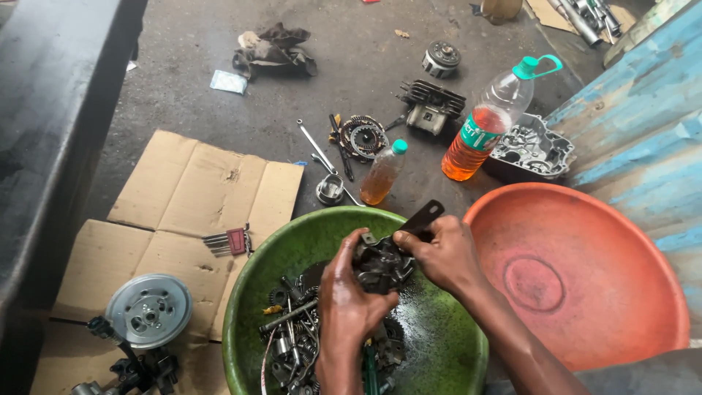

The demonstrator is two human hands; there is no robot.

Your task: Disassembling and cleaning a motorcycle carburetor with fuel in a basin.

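Observation:
Both my hands hold one dark, oily metal engine part (382,265) over a green basin (257,257). My left hand (349,292) grips its near side from below. My right hand (439,252) clasps its far side, fingers closed around a flat black arm (425,216) that sticks up from the part. In the basin's left half lie several greasy bolts, shafts and small gears (292,333) in dark liquid.
An empty orange basin (585,219) sits to the right. Behind the green basin stand a small bottle (383,172) and a large bottle (486,121) of amber liquid. Flattened cardboard (190,197) carries hex keys (227,241) and a round silver part (150,310). Wrenches, engine parts and a rag (274,47) lie on the concrete.

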